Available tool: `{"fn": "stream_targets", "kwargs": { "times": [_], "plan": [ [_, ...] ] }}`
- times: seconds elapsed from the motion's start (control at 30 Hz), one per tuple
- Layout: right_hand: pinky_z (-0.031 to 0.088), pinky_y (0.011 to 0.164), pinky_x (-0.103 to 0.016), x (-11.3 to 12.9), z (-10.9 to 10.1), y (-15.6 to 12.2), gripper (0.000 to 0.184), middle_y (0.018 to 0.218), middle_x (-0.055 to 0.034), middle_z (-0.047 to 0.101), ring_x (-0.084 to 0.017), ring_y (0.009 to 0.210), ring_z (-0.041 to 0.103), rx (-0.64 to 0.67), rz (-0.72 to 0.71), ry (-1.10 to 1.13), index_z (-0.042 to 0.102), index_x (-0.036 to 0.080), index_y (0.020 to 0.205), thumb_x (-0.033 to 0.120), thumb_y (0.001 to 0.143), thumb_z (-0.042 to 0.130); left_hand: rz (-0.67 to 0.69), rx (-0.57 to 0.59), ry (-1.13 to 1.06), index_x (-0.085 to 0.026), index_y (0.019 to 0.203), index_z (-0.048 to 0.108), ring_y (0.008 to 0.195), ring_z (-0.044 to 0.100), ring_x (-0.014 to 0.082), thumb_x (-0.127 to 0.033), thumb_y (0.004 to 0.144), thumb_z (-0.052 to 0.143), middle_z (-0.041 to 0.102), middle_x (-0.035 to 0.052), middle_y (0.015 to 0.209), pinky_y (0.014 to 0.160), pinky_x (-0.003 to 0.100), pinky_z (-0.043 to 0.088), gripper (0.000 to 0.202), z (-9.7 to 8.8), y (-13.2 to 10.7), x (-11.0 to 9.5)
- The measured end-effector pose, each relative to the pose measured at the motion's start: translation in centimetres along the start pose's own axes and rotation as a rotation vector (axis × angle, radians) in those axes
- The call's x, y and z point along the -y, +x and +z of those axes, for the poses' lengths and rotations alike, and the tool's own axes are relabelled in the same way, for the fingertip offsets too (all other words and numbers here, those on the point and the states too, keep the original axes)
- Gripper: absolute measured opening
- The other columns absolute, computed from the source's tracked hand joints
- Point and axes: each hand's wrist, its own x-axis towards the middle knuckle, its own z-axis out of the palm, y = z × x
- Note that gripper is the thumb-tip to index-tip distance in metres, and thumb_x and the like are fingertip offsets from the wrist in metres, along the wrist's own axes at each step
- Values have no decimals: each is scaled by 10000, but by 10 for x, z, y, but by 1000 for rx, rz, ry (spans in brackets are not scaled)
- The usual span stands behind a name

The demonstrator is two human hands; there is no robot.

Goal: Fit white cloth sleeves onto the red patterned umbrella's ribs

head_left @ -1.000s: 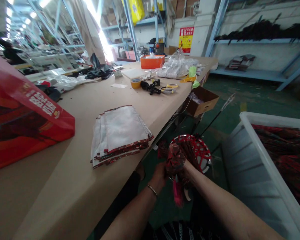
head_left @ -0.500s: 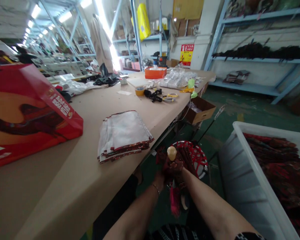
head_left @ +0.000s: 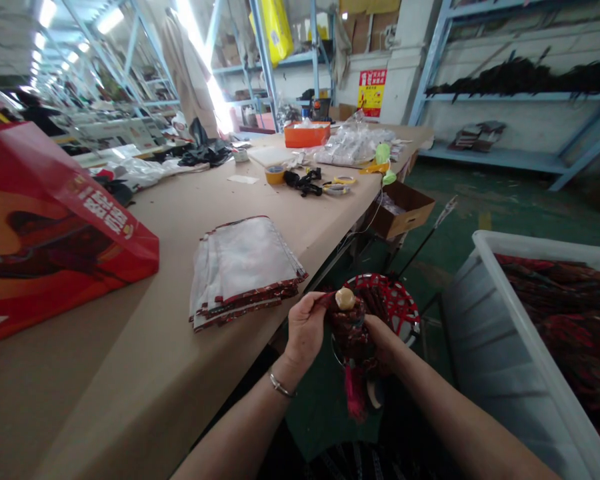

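A dark red patterned cloth hangs between my two hands below the table edge. My left hand pinches its left corner between thumb and fingers. At the cloth's right side, my right hand is closed on it, its fingertips partly hidden by the fabric. A pale rounded knob shows at the top of the cloth; what it belongs to is hidden. Beneath hangs a pink-red tassel-like piece. Behind the cloth stands a round stool with red strapping over its top.
A stack of white cloths with red edging lies on the table, left of my hands. A large red bag stands at far left. On the right is a white bin of folded red fabric. Pliers and tape lie farther back.
My left hand has moved up and left, drawing out a corner of the red cloth. My right hand stays at the cloth's right side. The view has shifted slightly.
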Motion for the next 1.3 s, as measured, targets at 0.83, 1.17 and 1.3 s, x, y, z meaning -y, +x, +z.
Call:
{"fn": "stream_targets", "kwargs": {
  "times": [0.83, 1.17, 1.3],
  "plan": [
    [524, 589, -271, 26, 7, -15, 202, 737, -46, 717, -169, 606, 655, 65, -105, 251, 669, 158, 820, 351, 768, 647, 140, 113, -56, -187, 687, 628, 588, 512, 97, -282, 770, 629, 571, -33, 619, 566, 194, 423, 126, 17, 56, -69],
    [500, 506, -224, -3, -20, 4, 265, 659, -31, 707, -134, 518, 635, -49, -41, 262, 669, 135, 797, 394, 755, 706, -122, -276, -439, -175, 736, 535, 471, 509, 77, -353, 706, 731, 557, -60, 573, 474, 189, 437, 267, -30, 21, -60],
    [531, 541, -263, -8, -29, 18, 180, 664, -56, 713, -161, 531, 660, -84, 52, 263, 655, 118, 834, 296, 840, 622, -121, -167, -387, -158, 721, 560, 484, 479, 63, -379, 709, 728, 547, -54, 573, 489, 175, 405, 278, -24, 5, -30]
  ]
}}
